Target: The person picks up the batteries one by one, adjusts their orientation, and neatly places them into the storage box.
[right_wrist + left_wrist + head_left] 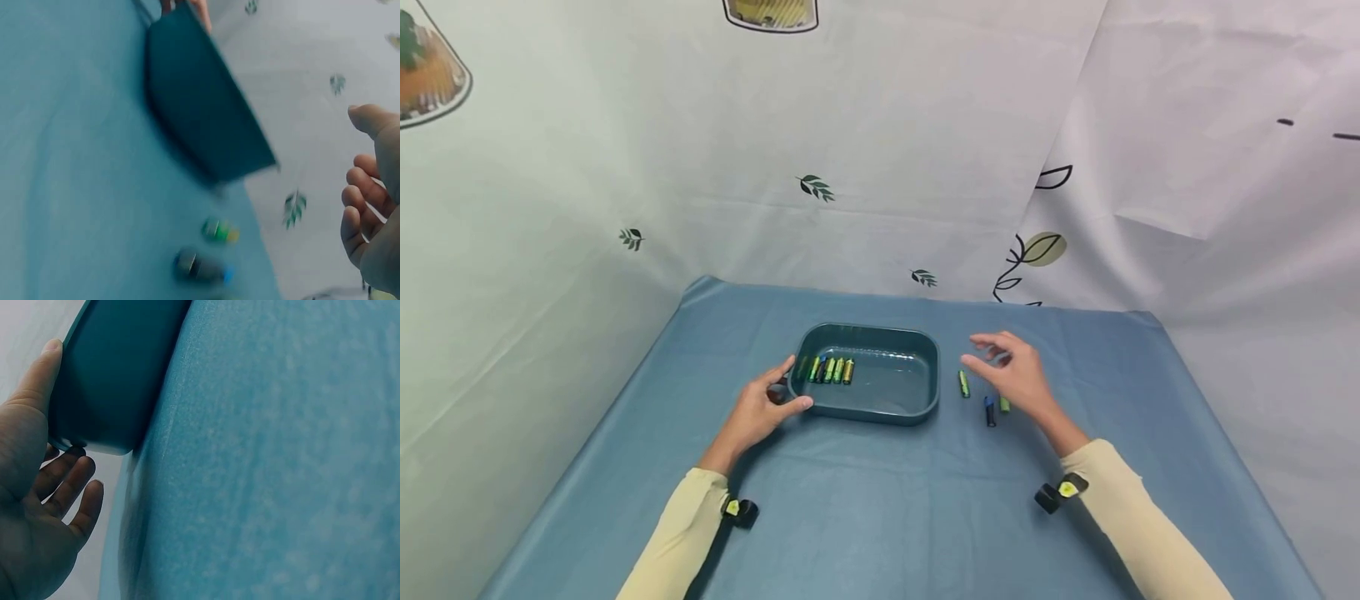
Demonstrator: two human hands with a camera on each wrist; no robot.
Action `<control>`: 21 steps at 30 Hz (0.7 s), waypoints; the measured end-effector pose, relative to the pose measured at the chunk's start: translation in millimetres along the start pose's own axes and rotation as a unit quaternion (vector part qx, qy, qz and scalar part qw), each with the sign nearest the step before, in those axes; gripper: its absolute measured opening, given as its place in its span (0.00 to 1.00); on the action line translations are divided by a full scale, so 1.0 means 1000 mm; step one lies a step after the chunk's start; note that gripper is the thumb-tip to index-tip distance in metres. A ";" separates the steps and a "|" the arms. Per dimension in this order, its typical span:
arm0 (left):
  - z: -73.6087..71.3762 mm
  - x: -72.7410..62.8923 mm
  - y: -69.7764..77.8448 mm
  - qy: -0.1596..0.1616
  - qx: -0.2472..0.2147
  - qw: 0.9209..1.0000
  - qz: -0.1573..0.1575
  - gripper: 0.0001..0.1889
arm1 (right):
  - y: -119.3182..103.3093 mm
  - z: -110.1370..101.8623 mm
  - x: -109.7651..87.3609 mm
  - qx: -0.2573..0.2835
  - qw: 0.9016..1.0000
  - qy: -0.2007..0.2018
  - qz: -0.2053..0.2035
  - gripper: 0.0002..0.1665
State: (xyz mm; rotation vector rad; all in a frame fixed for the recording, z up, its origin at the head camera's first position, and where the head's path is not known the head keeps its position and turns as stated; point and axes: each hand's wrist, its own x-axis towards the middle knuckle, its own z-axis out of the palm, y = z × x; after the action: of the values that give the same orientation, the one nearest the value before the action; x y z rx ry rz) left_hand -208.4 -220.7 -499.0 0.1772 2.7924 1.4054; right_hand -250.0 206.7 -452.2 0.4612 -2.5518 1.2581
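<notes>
A dark teal rectangular dish [868,412] stands on the cloth. My left hand [758,414] grips its left end, thumb along the front corner and fingers round the side. In the left wrist view the thumb lies against the wall of the dish [112,375]. Inside, several batteries [837,371] stand in a row at the left. My right hand [1018,375] hovers right of the dish, thumb and fingers apart and holding nothing. Below it lie a green battery [964,384], a black-and-blue battery [990,412] and another green battery [1004,403], partly hidden by the hand.
A blue cloth [865,517] covers the table. White printed sheeting [880,233] rises behind it and at both sides. Each wrist wears a strapped black camera, the left camera [745,513] and the right camera [1047,498].
</notes>
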 end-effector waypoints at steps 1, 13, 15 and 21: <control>0.000 0.000 0.000 0.000 -0.001 1.000 -0.001 0.48 | 0.007 -0.003 -0.004 -0.006 1.000 -0.001 0.009 0.22; 0.000 -0.002 0.002 0.003 0.002 1.000 -0.009 0.48 | 0.072 -0.027 -0.041 -0.056 0.997 -0.037 0.033 0.29; 0.000 -0.002 0.002 0.003 0.003 1.000 -0.009 0.48 | 0.077 -0.027 -0.043 -0.066 0.996 -0.049 0.027 0.31; 0.001 0.000 0.000 0.006 0.001 1.000 -0.002 0.48 | 0.085 -0.026 -0.047 -0.078 0.994 -0.072 0.021 0.35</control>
State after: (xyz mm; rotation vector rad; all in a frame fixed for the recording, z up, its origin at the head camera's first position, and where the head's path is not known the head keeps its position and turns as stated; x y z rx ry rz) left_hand -207.9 -220.1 -499.4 0.1631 2.8012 1.4081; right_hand -237.9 284.2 -514.4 0.4832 -2.7678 1.0646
